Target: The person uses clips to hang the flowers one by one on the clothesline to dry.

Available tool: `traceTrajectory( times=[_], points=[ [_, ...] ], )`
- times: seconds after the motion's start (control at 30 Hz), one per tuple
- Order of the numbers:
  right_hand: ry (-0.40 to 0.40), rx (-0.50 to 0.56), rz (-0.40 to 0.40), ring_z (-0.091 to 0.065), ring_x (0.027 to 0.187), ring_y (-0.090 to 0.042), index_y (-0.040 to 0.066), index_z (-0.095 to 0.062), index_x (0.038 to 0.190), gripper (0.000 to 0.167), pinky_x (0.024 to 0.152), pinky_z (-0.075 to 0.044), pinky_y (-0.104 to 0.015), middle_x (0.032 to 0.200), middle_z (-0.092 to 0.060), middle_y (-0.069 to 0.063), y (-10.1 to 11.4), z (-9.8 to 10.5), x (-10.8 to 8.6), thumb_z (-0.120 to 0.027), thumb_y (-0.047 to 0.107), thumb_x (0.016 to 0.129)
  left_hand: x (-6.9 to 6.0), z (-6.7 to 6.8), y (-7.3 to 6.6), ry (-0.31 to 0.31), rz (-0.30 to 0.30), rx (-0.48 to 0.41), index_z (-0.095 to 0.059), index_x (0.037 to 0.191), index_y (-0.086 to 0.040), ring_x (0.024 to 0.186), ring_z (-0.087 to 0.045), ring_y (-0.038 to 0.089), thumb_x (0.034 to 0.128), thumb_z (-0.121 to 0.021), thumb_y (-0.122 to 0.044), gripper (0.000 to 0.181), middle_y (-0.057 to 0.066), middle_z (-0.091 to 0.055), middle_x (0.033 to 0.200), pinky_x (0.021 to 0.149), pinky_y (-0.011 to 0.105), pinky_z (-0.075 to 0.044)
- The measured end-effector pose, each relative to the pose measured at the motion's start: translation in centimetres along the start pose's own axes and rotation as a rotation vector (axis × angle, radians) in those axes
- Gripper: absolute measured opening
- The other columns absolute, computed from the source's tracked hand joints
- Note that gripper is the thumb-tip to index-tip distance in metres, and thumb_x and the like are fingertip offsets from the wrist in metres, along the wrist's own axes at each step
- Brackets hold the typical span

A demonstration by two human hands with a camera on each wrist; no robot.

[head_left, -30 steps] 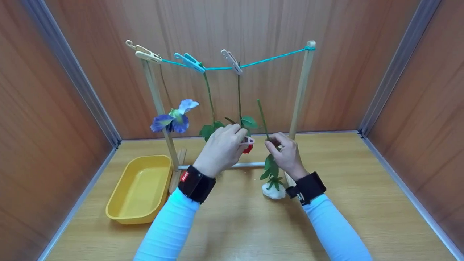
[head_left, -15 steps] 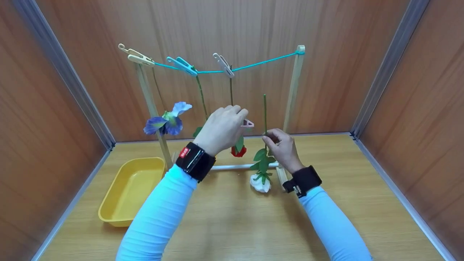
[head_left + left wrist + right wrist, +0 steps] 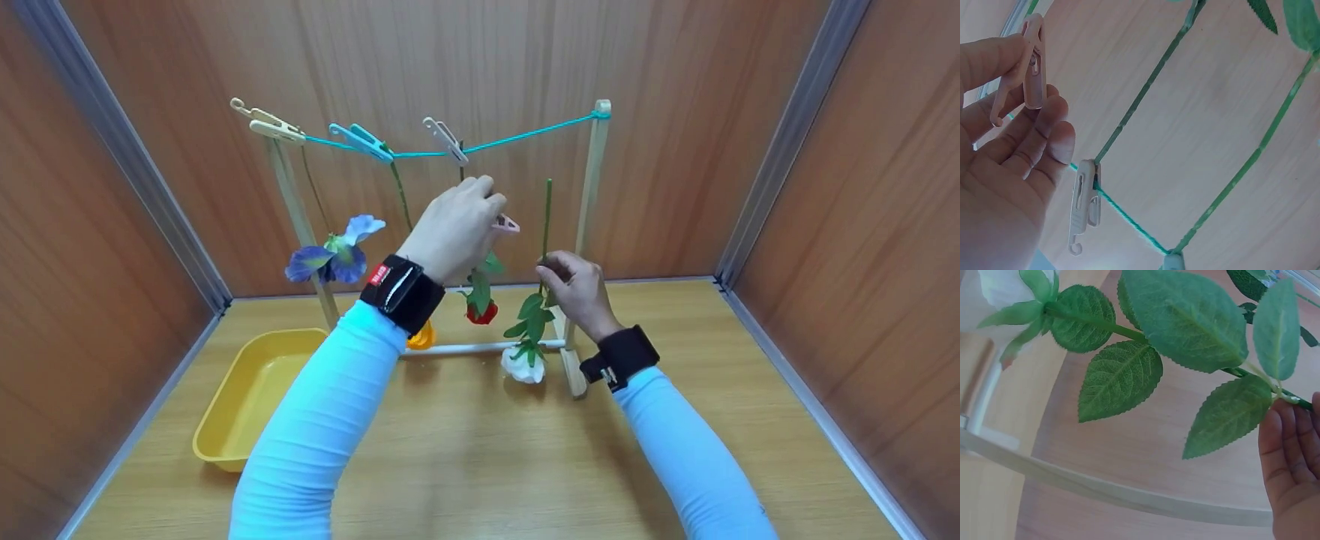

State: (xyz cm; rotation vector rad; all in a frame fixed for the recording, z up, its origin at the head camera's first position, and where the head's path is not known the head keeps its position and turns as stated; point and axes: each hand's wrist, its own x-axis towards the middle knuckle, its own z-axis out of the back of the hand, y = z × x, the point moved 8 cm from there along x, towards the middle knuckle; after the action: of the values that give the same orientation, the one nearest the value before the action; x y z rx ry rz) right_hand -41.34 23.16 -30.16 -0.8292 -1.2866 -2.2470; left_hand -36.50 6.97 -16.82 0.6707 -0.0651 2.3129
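My left hand [image 3: 456,225] pinches a pale pink clothespin [image 3: 1036,67] between thumb and fingers, just below the cord. In my right hand [image 3: 577,292] is the stem of a white rose [image 3: 523,365], gripped partway along so that the bloom hangs down and the bare stem end points up. Its green leaves [image 3: 1185,320] fill the right wrist view. From the turquoise cord [image 3: 525,136] a red rose [image 3: 481,313] hangs upside down by a whitish clothespin [image 3: 445,141]. A blue clothespin [image 3: 363,142] holds another green stem, and a cream clothespin [image 3: 270,126] is at the left post.
A blue-purple flower [image 3: 330,253] hangs by the left post [image 3: 291,187]. An orange bloom [image 3: 422,337] shows behind my left forearm. The right wooden post [image 3: 592,180] stands behind my right hand. A yellow tub [image 3: 225,405] sits at the left on the table; wooden walls surround it.
My left hand has risen toward the cord with the pink clothespin. My right hand has lifted the white rose slightly and moved it a little left. The view has shifted somewhat.
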Motion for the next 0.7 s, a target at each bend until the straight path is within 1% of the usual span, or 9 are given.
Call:
traceTrajectory(
  times=[0.13, 0.27, 0.37, 0.5, 0.7],
  points=[
    [0.002, 0.008, 0.003, -0.063, 0.078, -0.021, -0.002, -0.073, 0.103, 0.011, 0.068, -0.049, -0.02, 0.089, -0.071, -0.013, 0.2, 0.3, 0.7, -0.068, 0.007, 0.1, 1.4, 1.0, 0.3, -0.002, 0.019, -0.016, -0.071, 0.121, -0.001, 0.103, -0.057, 0.029, 0.1009, -0.068, -0.024, 0.03, 0.014, -0.061, 0.111, 0.094, 0.033, -0.055],
    [-0.007, -0.021, 0.016, -0.063, 0.077, -0.021, -0.001, -0.074, 0.103, 0.011, 0.068, -0.049, -0.021, 0.089, -0.073, -0.013, 0.5, 0.3, 1.4, -0.068, 0.008, 0.099, 2.7, 2.1, 0.7, -0.014, 0.036, -0.038, -0.07, 0.12, -0.001, 0.105, -0.056, 0.029, 0.1026, -0.065, -0.023, 0.028, 0.014, -0.06, 0.113, 0.093, 0.032, -0.054],
    [-0.022, -0.043, 0.042, -0.063, 0.075, -0.021, -0.002, -0.074, 0.101, 0.011, 0.067, -0.049, -0.022, 0.088, -0.073, -0.013, 1.0, 0.2, 2.0, -0.069, 0.008, 0.099, 3.7, 3.0, 1.2, -0.04, 0.044, -0.056, -0.069, 0.117, 0.0, 0.106, -0.056, 0.029, 0.1036, -0.064, -0.021, 0.025, 0.014, -0.059, 0.112, 0.091, 0.033, -0.054],
    [-0.037, -0.046, 0.06, -0.062, 0.074, -0.021, -0.002, -0.074, 0.099, 0.01, 0.067, -0.048, -0.023, 0.086, -0.073, -0.014, 1.3, 0.1, 2.8, -0.07, 0.007, 0.098, 5.0, 4.0, 1.6, -0.072, 0.056, -0.077, -0.068, 0.115, 0.001, 0.107, -0.055, 0.028, 0.1048, -0.062, -0.021, 0.026, 0.014, -0.058, 0.111, 0.089, 0.033, -0.052],
    [-0.027, -0.032, 0.013, -0.061, 0.076, -0.022, -0.001, -0.075, 0.1, 0.012, 0.07, -0.049, -0.025, 0.088, -0.073, -0.014, 1.3, 0.3, 3.7, -0.068, 0.009, 0.1, 6.6, 4.9, 2.3, -0.108, 0.1, -0.103, -0.068, 0.117, 0.001, 0.105, -0.054, 0.027, 0.1055, -0.06, -0.021, 0.026, 0.014, -0.056, 0.113, 0.087, 0.033, -0.05]
  ],
)
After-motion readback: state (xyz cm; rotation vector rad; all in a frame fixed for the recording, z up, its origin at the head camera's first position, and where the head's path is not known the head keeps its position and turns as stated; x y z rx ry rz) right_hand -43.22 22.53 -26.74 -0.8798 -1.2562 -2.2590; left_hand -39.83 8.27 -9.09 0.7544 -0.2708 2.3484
